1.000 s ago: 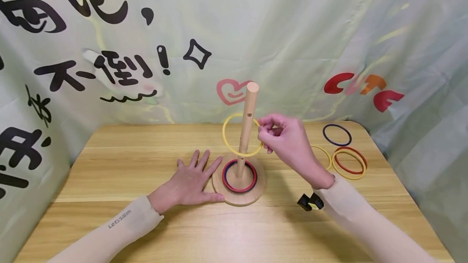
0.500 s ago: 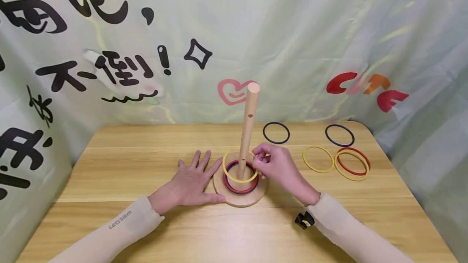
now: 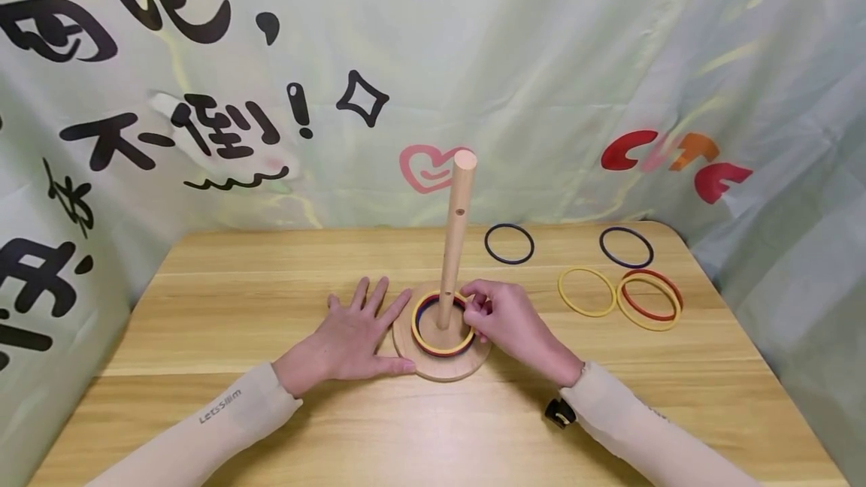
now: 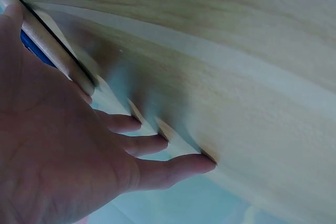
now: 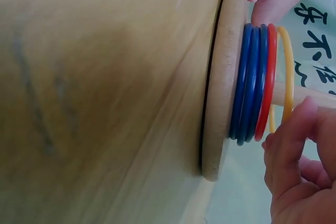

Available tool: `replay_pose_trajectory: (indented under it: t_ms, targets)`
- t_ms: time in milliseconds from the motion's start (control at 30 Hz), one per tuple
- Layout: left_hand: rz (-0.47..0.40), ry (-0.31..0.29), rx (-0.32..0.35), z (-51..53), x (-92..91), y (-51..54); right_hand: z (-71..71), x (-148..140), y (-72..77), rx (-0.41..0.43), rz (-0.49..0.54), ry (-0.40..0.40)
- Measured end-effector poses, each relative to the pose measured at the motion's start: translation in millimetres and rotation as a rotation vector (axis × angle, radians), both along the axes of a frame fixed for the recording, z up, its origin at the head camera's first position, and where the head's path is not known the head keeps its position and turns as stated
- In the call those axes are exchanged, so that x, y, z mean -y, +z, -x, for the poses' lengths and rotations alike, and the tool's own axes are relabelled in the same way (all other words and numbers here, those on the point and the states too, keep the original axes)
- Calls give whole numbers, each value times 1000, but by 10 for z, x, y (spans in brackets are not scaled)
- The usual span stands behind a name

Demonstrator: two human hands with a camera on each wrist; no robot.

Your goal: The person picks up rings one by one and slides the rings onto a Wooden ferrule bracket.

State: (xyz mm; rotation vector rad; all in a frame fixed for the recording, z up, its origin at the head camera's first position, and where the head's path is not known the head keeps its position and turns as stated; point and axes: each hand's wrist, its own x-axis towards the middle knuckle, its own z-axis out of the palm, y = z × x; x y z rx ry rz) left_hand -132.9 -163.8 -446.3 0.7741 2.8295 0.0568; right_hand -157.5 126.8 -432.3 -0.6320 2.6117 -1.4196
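A wooden pole stands upright on a round wooden base. Several blue rings lie stacked on the base around the pole, with a red ring on top. Just above the red ring, a yellow ring circles the pole, slightly tilted. My right hand pinches its right side between thumb and fingertips. To the left, my left hand rests palm down with fingers spread, its thumb at the base's edge. In the left wrist view its straight fingers touch the tabletop.
Right of the pole on the table lie a dark blue ring, another dark blue ring, and a yellow ring. A further yellow ring overlaps a red ring. A printed curtain hangs behind.
My right hand has brought the yellow ring down along the pole to the stacked rings. The left hand has stayed in place.
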Motion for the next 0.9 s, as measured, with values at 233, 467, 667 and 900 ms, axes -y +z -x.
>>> replay_pose_trajectory:
  t_ms: [233,467,667,900]
  targets:
    - [11,0,-5,3,-10,-12,14,1,-32,1,-20,4]
    - [1,2,-2,1,0,-22,26,-41,-24,-2,-52,-27]
    - [-7,0,-10,-1,1,-30,173,-242,30,-5,-23,-134]
    - [-8,2,-5,1,6,-40,432,-494,42,54,-3,-229]
